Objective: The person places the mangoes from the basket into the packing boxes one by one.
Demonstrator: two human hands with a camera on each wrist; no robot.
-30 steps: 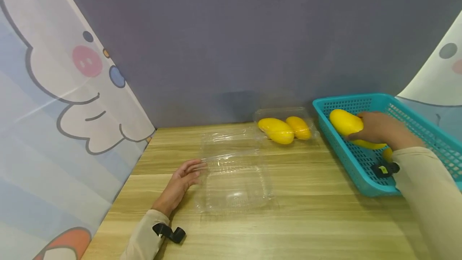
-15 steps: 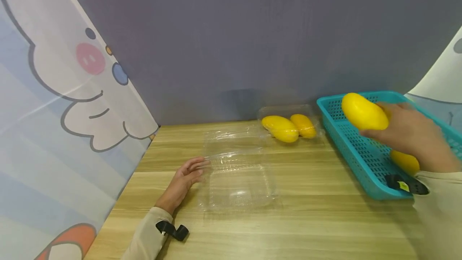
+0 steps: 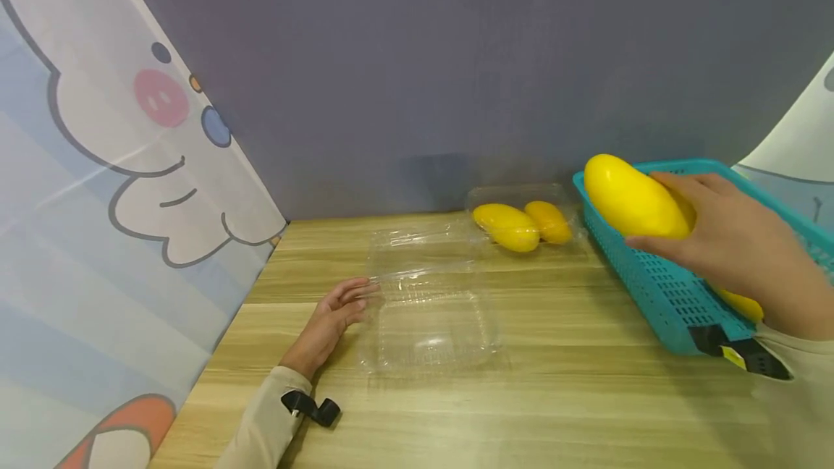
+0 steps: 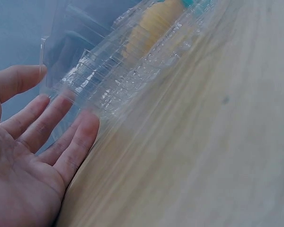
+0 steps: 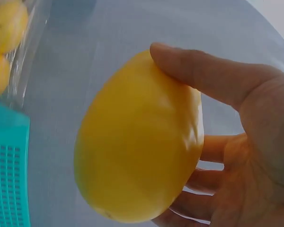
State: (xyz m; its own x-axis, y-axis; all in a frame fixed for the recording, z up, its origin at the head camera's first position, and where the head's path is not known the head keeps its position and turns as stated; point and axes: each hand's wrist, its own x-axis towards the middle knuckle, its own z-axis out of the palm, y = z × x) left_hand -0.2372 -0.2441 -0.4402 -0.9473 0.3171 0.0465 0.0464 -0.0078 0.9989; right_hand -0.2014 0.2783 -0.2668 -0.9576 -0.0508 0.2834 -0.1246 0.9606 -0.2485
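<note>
In the head view my right hand (image 3: 736, 244) grips a large yellow mango (image 3: 632, 197) above the left side of the teal basket (image 3: 625, 281). The right wrist view shows the thumb (image 5: 194, 68) on one side of the mango (image 5: 137, 142) and the other fingers partly hidden behind it. My left hand (image 3: 332, 320) rests on the table with its fingertips touching the left edge of an unfolded clear plastic clamshell box (image 3: 430, 339). In the left wrist view those fingers (image 4: 42, 125) are loosely extended at the box's edge.
Behind stands another clear box (image 3: 515, 197) holding two mangoes (image 3: 507, 229). Part of another yellow fruit (image 3: 743, 304) shows in the basket under my right arm. A grey wall closes off the back of the wooden table (image 3: 554, 411), with printed cloth on both sides.
My right hand has lifted the mango up out of the basket and then brought it a little leftward. The left hand stays at the clear box's edge.
</note>
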